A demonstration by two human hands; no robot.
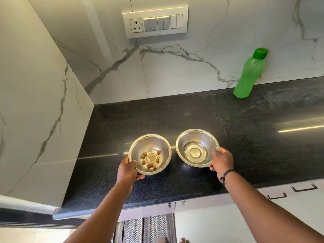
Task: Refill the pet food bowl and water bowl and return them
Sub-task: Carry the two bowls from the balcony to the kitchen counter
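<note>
Two steel bowls are over the black countertop [245, 137]. The food bowl [154, 146] on the left holds several brown kibble pieces. My left hand [128, 170] grips its near-left rim, thumb on the edge. The water bowl [191, 139] on the right has a little clear water at the bottom. My right hand [221, 161] grips its near-right rim. I cannot tell whether the bowls rest on the counter or hover just above it.
A green plastic bottle [249, 74] with a green cap stands at the back right against the marble wall. A switch panel [155, 21] is mounted on the wall above. Marble walls close off the left and back. Drawer handles [304, 188] sit below the counter edge.
</note>
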